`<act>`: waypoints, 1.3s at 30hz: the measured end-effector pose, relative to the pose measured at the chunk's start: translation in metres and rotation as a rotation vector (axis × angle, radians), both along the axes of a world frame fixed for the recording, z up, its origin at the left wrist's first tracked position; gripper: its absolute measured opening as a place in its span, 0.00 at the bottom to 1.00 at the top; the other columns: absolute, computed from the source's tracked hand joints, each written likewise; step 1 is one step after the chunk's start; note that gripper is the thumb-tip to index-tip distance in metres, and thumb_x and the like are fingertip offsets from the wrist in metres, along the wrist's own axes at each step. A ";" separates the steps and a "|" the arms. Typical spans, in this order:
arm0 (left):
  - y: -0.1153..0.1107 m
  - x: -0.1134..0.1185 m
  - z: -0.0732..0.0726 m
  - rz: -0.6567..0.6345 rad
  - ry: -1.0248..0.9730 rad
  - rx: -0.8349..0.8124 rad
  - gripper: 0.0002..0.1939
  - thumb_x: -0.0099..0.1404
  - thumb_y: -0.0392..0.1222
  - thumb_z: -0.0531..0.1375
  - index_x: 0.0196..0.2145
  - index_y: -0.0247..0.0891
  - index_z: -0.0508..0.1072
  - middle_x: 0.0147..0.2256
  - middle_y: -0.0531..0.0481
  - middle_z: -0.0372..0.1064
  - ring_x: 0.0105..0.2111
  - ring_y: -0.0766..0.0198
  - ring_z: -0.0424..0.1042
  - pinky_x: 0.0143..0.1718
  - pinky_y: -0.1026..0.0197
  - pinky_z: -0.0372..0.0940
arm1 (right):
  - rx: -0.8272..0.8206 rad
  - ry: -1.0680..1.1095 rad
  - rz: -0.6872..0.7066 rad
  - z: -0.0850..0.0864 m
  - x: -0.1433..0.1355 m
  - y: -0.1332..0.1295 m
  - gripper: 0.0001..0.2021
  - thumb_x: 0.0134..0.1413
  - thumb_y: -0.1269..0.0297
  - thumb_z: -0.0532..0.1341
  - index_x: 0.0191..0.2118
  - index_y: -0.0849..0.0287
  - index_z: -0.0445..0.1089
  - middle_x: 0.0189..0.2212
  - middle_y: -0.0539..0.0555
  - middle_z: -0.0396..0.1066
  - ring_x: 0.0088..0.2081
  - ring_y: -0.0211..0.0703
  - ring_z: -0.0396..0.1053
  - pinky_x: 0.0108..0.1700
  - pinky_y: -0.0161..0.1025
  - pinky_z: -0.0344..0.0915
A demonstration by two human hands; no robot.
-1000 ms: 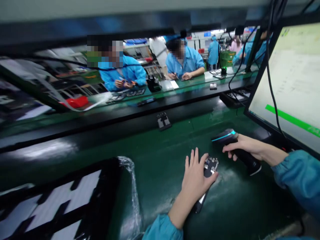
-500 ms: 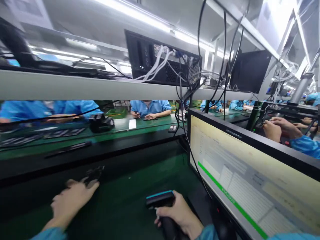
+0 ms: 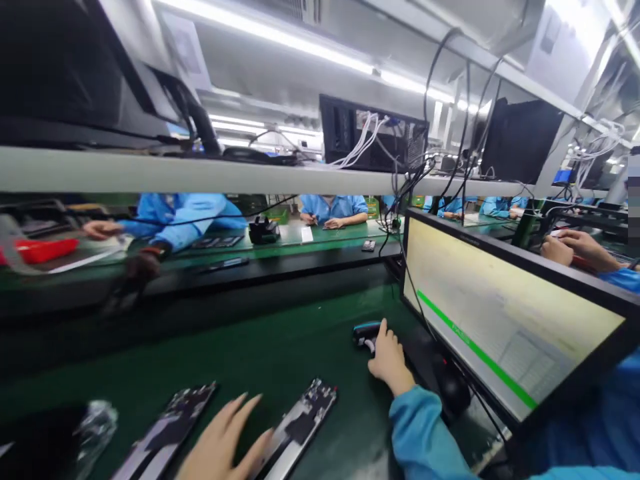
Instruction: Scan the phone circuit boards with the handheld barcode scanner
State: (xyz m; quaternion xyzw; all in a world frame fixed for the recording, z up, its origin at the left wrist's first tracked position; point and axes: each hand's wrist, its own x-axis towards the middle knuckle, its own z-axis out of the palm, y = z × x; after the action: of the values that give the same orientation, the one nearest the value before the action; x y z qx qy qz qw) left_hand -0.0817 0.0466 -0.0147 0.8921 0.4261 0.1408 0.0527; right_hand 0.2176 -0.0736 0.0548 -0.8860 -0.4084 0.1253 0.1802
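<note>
My left hand is low in the view, fingers spread and holding nothing. It hovers by a phone with its inside exposed, a long slab with a circuit board at its far end. Left of that hand lies a second opened phone. My right hand rests against a black barcode scanner with a blue strip, its fingers stretched out over the scanner's rear. The scanner's handle is mostly hidden by the hand.
A monitor with a green bar stands on the right, and a computer mouse sits before it. A dark object with clear wrap lies lower left. A co-worker's dark-gloved hand reaches in across the bench. Cables hang from the shelf.
The view has swung left and down, bringing the opened phones into sight. My right hand has loosened from its grip on the scanner. My left hand has moved nearer, beside the phones.
</note>
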 end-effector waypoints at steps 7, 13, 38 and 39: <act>-0.018 0.053 0.033 -0.307 0.005 -0.177 0.41 0.60 0.58 0.61 0.66 0.39 0.56 0.68 0.37 0.48 0.69 0.44 0.42 0.67 0.40 0.45 | -0.036 0.005 -0.043 -0.006 -0.026 0.016 0.40 0.56 0.52 0.59 0.65 0.69 0.42 0.50 0.72 0.71 0.49 0.68 0.72 0.46 0.53 0.67; -0.021 0.063 0.032 -0.371 0.040 -0.235 0.41 0.53 0.59 0.67 0.62 0.45 0.64 0.68 0.36 0.46 0.69 0.38 0.41 0.65 0.31 0.40 | 0.115 -0.432 0.196 0.021 -0.023 0.014 0.22 0.56 0.51 0.59 0.51 0.57 0.60 0.43 0.58 0.72 0.38 0.56 0.74 0.30 0.42 0.62; -0.020 0.058 0.026 -0.382 0.033 -0.294 0.43 0.54 0.58 0.67 0.63 0.44 0.58 0.71 0.41 0.23 0.69 0.32 0.33 0.63 0.26 0.43 | 0.267 -0.800 0.606 0.005 -0.010 -0.004 0.11 0.64 0.57 0.55 0.38 0.60 0.65 0.33 0.53 0.68 0.32 0.44 0.67 0.33 0.43 0.61; -0.019 0.058 0.026 -0.381 0.034 -0.296 0.44 0.53 0.59 0.67 0.63 0.44 0.58 0.71 0.41 0.24 0.69 0.32 0.33 0.64 0.26 0.42 | 0.263 -0.801 0.609 0.004 -0.010 -0.004 0.11 0.64 0.57 0.56 0.38 0.60 0.65 0.33 0.53 0.68 0.32 0.44 0.67 0.33 0.43 0.61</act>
State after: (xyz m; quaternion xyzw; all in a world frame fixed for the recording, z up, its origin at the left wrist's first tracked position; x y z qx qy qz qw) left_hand -0.0240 0.0271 0.0110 0.9412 0.2668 0.0491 0.2013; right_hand 0.2071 -0.0776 0.0593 -0.6755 -0.6968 -0.2291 0.0752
